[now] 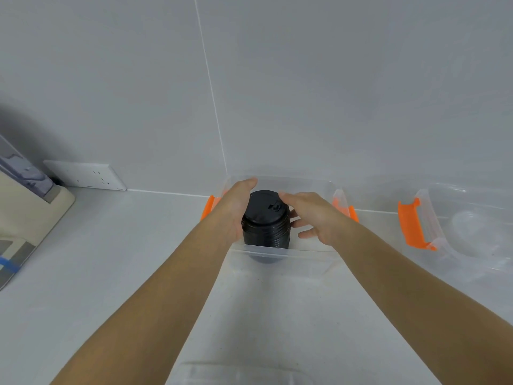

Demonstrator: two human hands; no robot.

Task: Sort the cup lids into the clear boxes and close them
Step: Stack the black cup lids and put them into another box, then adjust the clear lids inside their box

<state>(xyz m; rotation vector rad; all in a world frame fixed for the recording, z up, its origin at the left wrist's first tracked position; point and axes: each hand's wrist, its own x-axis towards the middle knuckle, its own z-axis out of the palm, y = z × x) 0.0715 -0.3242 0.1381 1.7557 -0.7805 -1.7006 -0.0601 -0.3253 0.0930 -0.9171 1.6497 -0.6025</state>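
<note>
At frame centre, lids (266, 218) are held in a box (308, 253); the left hand (236, 208) is pressed flat-fingered against them; the right hand (315, 215) fingers are curled round them.

white wall socket (88, 176), beige appliance (27, 218) left

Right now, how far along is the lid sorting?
Clear lids already lie in the right box. In hand: the left hand and right hand hold the black stack inside the middle box. Left: neither box looks closed; both need shutting, with the orange latches snapped.
</note>
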